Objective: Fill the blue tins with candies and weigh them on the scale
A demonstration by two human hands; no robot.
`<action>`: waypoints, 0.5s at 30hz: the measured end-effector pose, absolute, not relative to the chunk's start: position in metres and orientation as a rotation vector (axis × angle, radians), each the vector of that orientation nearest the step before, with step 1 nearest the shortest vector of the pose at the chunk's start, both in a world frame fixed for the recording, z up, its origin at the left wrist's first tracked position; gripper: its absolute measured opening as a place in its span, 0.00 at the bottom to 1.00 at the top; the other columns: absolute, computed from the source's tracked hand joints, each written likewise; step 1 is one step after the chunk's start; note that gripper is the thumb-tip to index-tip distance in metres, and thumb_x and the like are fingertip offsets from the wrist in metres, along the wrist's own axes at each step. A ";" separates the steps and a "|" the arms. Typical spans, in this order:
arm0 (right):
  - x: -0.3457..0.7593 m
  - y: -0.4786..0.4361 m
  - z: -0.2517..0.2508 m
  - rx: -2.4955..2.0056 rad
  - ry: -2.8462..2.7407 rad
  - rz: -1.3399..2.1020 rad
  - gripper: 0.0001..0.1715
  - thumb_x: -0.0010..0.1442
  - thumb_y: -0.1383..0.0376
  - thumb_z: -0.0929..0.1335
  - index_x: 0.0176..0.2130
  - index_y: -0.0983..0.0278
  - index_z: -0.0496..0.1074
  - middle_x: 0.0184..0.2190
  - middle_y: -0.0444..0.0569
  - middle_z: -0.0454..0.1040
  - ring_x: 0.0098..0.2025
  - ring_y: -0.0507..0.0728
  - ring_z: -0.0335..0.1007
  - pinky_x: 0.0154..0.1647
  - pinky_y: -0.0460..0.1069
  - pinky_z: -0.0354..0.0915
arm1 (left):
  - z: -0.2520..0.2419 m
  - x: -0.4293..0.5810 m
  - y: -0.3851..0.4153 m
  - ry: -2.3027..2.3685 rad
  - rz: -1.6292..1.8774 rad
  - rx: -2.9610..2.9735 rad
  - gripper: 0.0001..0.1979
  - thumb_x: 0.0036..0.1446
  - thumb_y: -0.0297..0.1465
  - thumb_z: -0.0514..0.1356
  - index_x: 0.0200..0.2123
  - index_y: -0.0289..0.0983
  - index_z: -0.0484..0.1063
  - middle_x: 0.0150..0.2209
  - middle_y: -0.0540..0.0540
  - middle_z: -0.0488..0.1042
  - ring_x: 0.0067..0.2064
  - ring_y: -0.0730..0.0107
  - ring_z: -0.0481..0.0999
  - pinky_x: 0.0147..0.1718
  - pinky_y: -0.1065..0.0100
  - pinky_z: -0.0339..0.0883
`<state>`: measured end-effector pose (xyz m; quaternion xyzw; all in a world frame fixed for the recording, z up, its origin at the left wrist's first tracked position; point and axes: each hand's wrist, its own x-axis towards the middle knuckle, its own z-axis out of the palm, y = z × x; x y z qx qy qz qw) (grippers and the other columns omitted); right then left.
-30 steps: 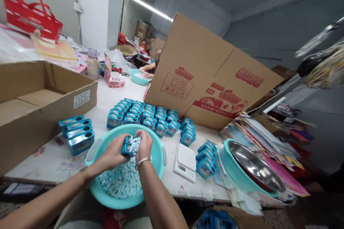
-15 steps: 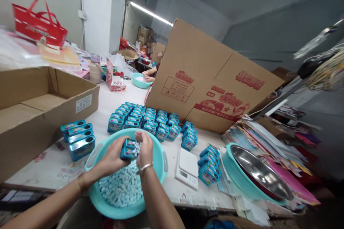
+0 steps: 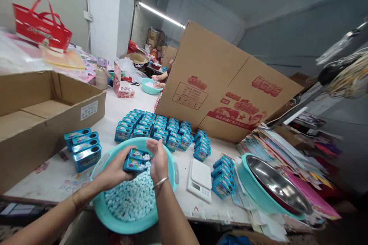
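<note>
My left hand point(image 3: 116, 170) is wrapped round two small blue tins point(image 3: 136, 160), held one against the other above a turquoise basin point(image 3: 135, 228). Pale blue and white candies point(image 3: 129, 199) fill the basin's lower part. A few candies show at the tins' right ends, by the palm of my right hand point(image 3: 158, 162). That hand has its fingers stretched out and a bracelet at the wrist. Beyond the basin stand rows of similar blue tins point(image 3: 140, 132), with another short row point(image 3: 87, 157) on the left.
Right of the basin are a white scale point(image 3: 199, 180), more blue tins point(image 3: 223, 178) and a steel bowl point(image 3: 278, 183). A cardboard box point(image 3: 51, 122) is at left, a large carton point(image 3: 224, 92) behind. A person's hands point(image 3: 159, 81) are at a far basin point(image 3: 150, 89).
The two tins and my left hand have shifted slightly left. My right hand has moved a little right, away from the tins, and more candies show below their right ends.
</note>
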<state>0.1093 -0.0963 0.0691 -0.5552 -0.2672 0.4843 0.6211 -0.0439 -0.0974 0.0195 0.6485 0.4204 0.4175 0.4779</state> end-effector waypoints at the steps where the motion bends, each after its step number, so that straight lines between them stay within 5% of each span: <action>1: 0.111 -0.096 0.069 -1.302 -0.576 1.108 0.30 0.76 0.43 0.66 0.37 0.60 0.85 0.47 0.54 0.89 0.51 0.61 0.84 0.49 0.52 0.73 | 0.023 -0.045 -0.100 0.996 1.007 1.519 0.41 0.39 0.33 0.75 0.60 0.40 0.73 0.51 0.43 0.85 0.52 0.43 0.86 0.54 0.48 0.81; 6: 0.118 -0.096 0.063 -1.291 -0.617 1.215 0.35 0.76 0.40 0.65 0.34 0.61 0.84 0.38 0.54 0.89 0.43 0.61 0.83 0.52 0.54 0.74 | 0.024 -0.041 -0.108 0.886 0.921 1.297 0.43 0.37 0.32 0.77 0.60 0.42 0.71 0.48 0.46 0.85 0.48 0.46 0.86 0.49 0.50 0.83; 15: 0.113 -0.102 0.050 -1.283 -0.780 1.109 0.36 0.73 0.35 0.66 0.39 0.60 0.85 0.38 0.53 0.88 0.45 0.62 0.84 0.55 0.56 0.75 | 0.018 -0.034 -0.112 0.939 0.903 1.270 0.47 0.34 0.32 0.78 0.62 0.41 0.73 0.53 0.43 0.86 0.53 0.43 0.86 0.56 0.47 0.82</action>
